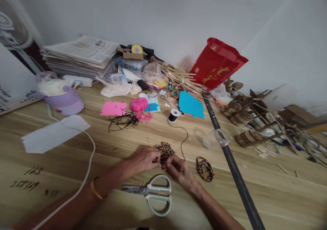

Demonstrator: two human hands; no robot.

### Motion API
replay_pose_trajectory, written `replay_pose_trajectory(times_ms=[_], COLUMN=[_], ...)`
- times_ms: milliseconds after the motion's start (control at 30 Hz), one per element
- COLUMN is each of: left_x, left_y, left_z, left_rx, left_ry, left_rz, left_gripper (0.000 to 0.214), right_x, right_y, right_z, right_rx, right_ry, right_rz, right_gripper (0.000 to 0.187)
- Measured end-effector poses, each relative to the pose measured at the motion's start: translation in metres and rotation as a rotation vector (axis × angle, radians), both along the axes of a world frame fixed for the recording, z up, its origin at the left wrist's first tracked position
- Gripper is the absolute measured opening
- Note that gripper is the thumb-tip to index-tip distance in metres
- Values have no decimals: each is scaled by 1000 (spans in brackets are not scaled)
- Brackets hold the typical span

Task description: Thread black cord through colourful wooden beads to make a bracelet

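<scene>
On the wooden table, my left hand (145, 159) and my right hand (178, 168) meet at a small piece of multicoloured beadwork (165, 150). Both hands pinch its near edge with closed fingers. A black thread (184, 138) runs from the beadwork up to a black spool (174, 115). A second beaded ring (204, 169) lies just right of my right hand. Pale-handled scissors (153, 193) lie between my forearms, close to me. A gold bangle sits on my left wrist.
A clear plastic cup (216, 138) lies on its side to the right. Pink yarn (139, 105), loose black thread, pink and blue paper lie further back. Behind stand a newspaper stack (81, 54), a red bag (217, 63), sticks and woven baskets. A white cable (88, 168) crosses left.
</scene>
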State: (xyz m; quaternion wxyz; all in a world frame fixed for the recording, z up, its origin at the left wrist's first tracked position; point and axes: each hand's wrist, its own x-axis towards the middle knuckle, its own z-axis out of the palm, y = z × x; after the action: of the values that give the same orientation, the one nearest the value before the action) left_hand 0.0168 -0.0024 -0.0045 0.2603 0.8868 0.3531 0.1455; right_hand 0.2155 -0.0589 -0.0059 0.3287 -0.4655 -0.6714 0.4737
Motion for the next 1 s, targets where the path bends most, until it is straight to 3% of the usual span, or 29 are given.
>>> replay_pose_trajectory(times_ms=[233, 467, 767, 900, 1000], left_x=[0, -8, -5, -4, -6], left_y=[1, 6, 3, 2, 5], left_z=[-1, 1, -1, -1, -1], left_rx=[-8, -174, -72, -59, -155], left_ry=[-26, -85, -78, -96, -168], left_rz=[17, -59, -111, -76, -48], left_gripper=[10, 3, 9, 10, 10], right_x=[-5, -4, -2, -5, -5], right_y=[10, 2, -4, -1, 0], right_z=[-7, -3, -10, -12, -11], right_rx=[-43, -79, -54, -14, -4], right_ry=[141, 269, 139, 132, 188], right_rz=[-12, -98, 35, 19, -45], right_gripper=[32, 31, 30, 29, 28])
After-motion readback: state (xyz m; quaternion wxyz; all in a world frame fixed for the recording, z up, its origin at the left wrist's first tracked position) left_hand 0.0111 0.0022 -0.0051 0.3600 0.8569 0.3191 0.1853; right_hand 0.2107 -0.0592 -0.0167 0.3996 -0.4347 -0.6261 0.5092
